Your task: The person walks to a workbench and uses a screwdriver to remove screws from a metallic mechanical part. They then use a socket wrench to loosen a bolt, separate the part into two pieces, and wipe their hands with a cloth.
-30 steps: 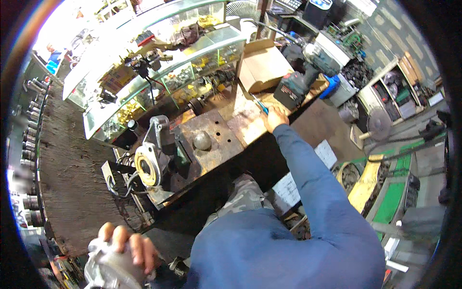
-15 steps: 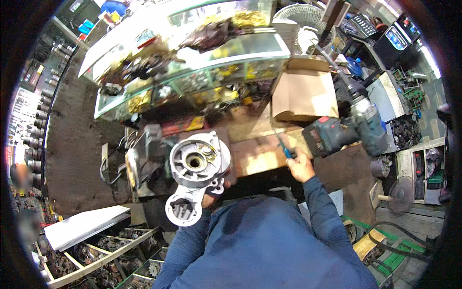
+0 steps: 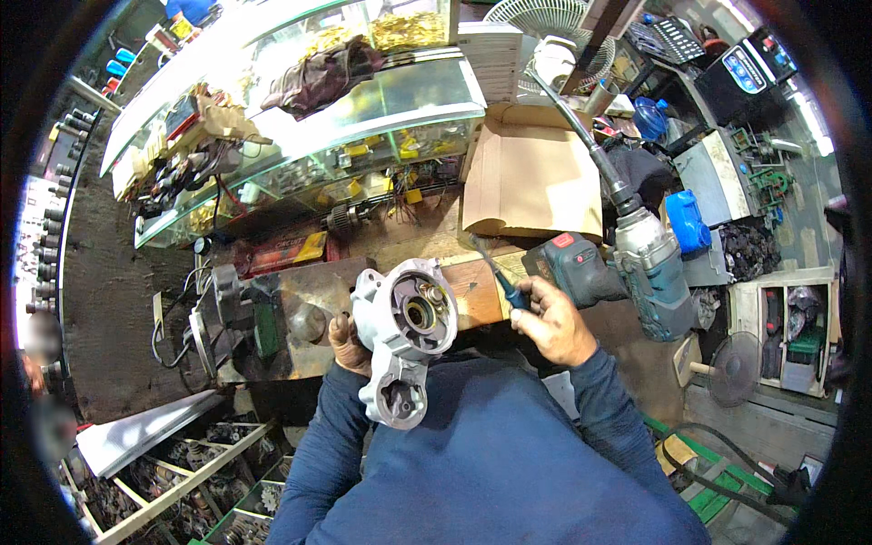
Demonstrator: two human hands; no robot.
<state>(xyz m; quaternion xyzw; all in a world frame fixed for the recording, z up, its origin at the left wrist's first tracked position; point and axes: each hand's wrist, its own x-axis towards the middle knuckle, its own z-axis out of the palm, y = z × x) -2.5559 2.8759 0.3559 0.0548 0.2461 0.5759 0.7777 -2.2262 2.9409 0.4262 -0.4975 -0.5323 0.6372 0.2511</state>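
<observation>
Left hand [image 3: 348,345] grasps silver cast-metal two-lobed housing [image 3: 389,343] at front edge of worn brown counter [image 3: 436,234], open face up, likely keeping cavity visible; right hand [image 3: 554,325] grips thin blue-handled tool [image 3: 516,296], apparently leaving shaft free

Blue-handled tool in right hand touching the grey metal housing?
Apart. The head view shows it: a strip of wooden surface is visible between the blue-handled tool and the grey metal housing.
</observation>
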